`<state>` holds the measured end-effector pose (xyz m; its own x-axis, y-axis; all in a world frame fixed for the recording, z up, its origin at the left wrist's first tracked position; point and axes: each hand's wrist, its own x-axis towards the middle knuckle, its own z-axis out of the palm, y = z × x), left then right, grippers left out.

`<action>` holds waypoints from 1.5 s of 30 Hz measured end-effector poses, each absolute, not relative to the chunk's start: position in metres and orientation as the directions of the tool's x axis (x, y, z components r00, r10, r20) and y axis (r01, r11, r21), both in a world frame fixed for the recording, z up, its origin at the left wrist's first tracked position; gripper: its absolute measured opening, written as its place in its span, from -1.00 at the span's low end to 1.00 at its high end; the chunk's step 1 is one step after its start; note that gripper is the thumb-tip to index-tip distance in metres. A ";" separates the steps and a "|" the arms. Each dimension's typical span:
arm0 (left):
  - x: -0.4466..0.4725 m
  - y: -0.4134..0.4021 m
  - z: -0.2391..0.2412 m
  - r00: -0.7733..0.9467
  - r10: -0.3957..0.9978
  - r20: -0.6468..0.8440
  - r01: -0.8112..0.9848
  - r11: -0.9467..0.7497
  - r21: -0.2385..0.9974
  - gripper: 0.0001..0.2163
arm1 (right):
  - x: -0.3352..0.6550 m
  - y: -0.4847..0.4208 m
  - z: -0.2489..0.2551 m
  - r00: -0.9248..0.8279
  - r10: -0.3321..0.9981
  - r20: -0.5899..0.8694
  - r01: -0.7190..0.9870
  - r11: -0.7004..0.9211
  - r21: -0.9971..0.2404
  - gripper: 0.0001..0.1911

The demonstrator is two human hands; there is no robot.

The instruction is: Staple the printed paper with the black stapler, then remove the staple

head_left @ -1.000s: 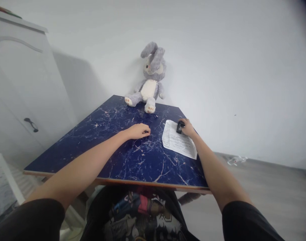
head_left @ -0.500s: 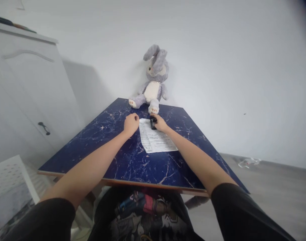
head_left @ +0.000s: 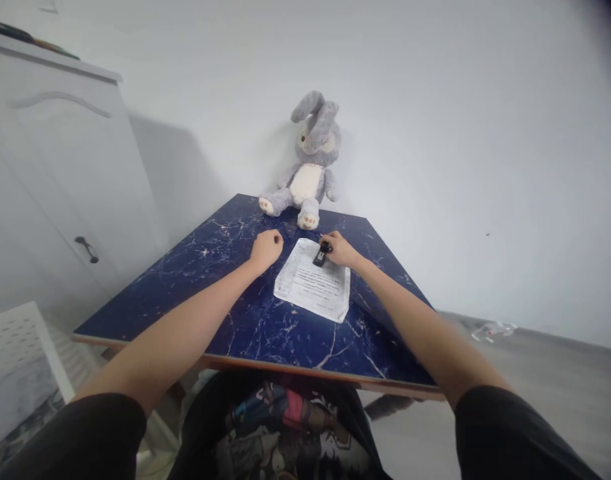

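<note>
**Working Position: Right Side Engaged, Left Side Free**

From my remote station I locate the small black device point(head_left: 319, 259) right of the tabletop's centreline, over the far part of the printed sheet point(head_left: 310, 287). I cannot tell whether it presses on the paper. Its long axis runs obliquely, with the lower end pointing toward the near edge and slightly left.

My right hand point(head_left: 340, 251) is clamped on the device from its right side. My left hand point(head_left: 266, 250) is curled into a loose fist beside the sheet's left side, apart from device and paper; I cannot tell whether it encloses anything. The device lies to its right, across a short gap.

The sheet lies askew to the near edge of the blue tabletop point(head_left: 265, 340). At the far edge sits a grey plush rabbit point(head_left: 305, 183). Beyond the left edge stands a white cabinet point(head_left: 50, 173); behind the far edge rises a pale wall point(head_left: 435, 133).
</note>
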<state>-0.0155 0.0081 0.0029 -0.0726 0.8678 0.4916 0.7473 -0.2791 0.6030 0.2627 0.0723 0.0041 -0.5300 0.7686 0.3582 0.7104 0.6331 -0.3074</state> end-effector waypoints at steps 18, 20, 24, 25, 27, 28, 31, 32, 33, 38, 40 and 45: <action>-0.005 0.018 -0.021 0.668 0.672 0.320 0.576 -0.739 0.348 -0.73 | 0.259 -0.028 0.021 -0.716 0.659 0.231 0.511 0.720 -0.470 -0.66; -0.002 0.021 -0.023 0.684 0.646 0.339 0.533 -0.760 0.373 -0.74 | 0.264 -0.025 0.019 -0.648 0.709 0.277 0.554 0.689 -0.468 -0.67; 0.005 0.021 -0.025 0.708 0.591 0.386 0.430 -0.795 0.428 -0.77 | 0.266 -0.022 0.019 -0.641 0.689 0.339 0.539 0.718 -0.440 -0.69; 0.005 0.020 -0.025 0.696 0.598 0.399 0.419 -0.788 0.450 -0.76 | 0.265 -0.022 0.019 -0.663 0.673 0.328 0.519 0.729 -0.447 -0.66; 0.006 0.018 -0.024 0.647 0.641 0.414 0.418 -0.752 0.510 -0.73 | 0.263 -0.021 0.018 -0.684 0.662 0.307 0.478 0.724 -0.497 -0.58; 0.006 0.018 -0.023 0.612 0.673 0.416 0.421 -0.722 0.549 -0.71 | 0.262 -0.020 0.017 -0.670 0.676 0.308 0.459 0.703 -0.543 -0.54; 0.007 0.016 -0.021 0.473 0.784 0.401 0.365 -0.589 0.721 -0.75 | 0.263 -0.012 0.009 -0.485 0.807 0.336 0.422 0.553 -0.718 -0.32; 0.009 0.016 -0.020 0.427 0.824 0.373 0.304 -0.519 0.799 -0.77 | 0.263 -0.009 0.005 -0.405 0.851 0.334 0.420 0.498 -0.759 -0.23; 0.010 0.015 -0.020 0.389 0.860 0.330 0.228 -0.437 0.870 -0.77 | 0.264 -0.006 0.001 -0.341 0.882 0.326 0.428 0.454 -0.781 -0.18; 0.019 0.011 -0.020 0.294 0.943 0.153 -0.016 -0.155 0.988 -0.55 | 0.263 0.000 -0.012 -0.257 0.896 0.362 0.530 0.444 -0.722 -0.15; 0.021 0.010 -0.019 0.268 0.954 0.135 -0.030 -0.132 0.991 -0.49 | 0.262 -0.002 -0.012 -0.267 0.881 0.390 0.553 0.472 -0.686 -0.17; 0.021 0.009 -0.017 0.237 0.965 0.114 -0.039 -0.108 0.993 -0.45 | 0.262 -0.004 -0.012 -0.298 0.905 0.304 0.590 0.425 -0.686 -0.14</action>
<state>0.0211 0.0092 -0.0171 0.2366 0.9649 0.1141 -0.0392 -0.1079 0.9934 0.2622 -0.0042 -0.0115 -0.2978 0.9048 0.3044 0.5901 0.4251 -0.6863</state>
